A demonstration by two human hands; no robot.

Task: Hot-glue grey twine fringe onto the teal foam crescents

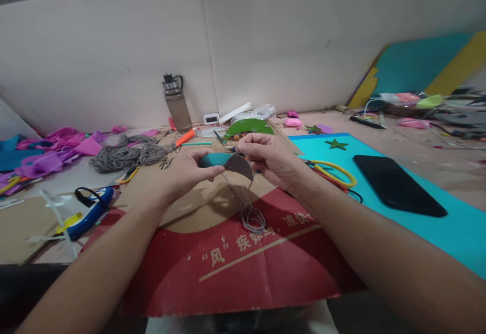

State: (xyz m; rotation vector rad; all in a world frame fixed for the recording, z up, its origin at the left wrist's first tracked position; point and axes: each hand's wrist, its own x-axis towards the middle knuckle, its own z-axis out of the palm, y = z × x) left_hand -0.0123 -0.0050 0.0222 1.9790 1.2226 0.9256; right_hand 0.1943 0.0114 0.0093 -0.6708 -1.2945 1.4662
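My left hand (188, 172) is closed on a curved felt-like piece (216, 160), teal on one part and dark grey-brown on the other, held above the cardboard. At the right end of this piece is my right hand (266, 154), its thumb and fingers pinched together. Whatever lies between those fingertips is too small to make out. Thin grey cord (252, 218) hangs from around the piece and lies in loose loops below it. Beneath both hands is a red and brown printed cardboard sheet (243, 278).
Grey cord (125, 154) is heaped at left, near a blue device (91, 212). A bottle (176, 103), an orange cutter (185, 138) and a green felt piece (248, 128) sit behind. Yellow-handled scissors (337, 169), a phone (397, 184) and a green star (337, 144) lie right.
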